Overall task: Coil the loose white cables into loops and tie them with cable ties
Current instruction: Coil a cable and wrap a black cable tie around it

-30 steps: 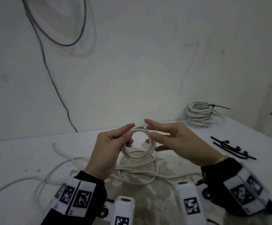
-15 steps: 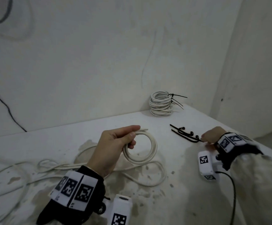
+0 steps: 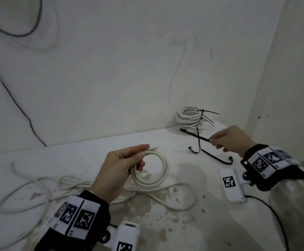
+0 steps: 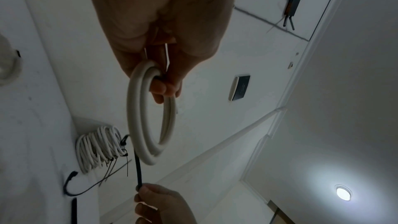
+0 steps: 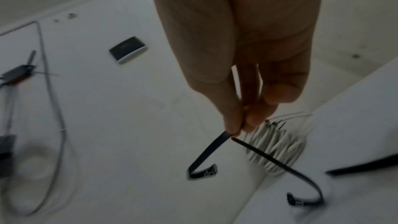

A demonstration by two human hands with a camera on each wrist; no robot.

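Cable coil [image 3: 150, 169] first: from the head view we've got it pinched at its 10 o'clock in our left hand [image 3: 118, 171], thumb on top and fingers curled through the loop, held up off the table [image 3: 93, 151] so the turns can't spring open. At 2 o'clock from it, our right hand [image 3: 232, 138] pinches a black cable tie [image 3: 196, 135] by one end, lifted clear of the spare ties [image 3: 218, 158] lying on the table. The finished bundles [image 3: 189, 120] sit stacked at the back wall, out of the way.

Left wrist view: fingers [image 4: 163, 89] are hooked through the coil, and the tie hangs just beside its 6 o'clock edge.

Right wrist view: thumb and fingertips [image 5: 232, 125] are closed on the tie's tail, so we'd guess threading it through the loop is next. It's blurry here, though.
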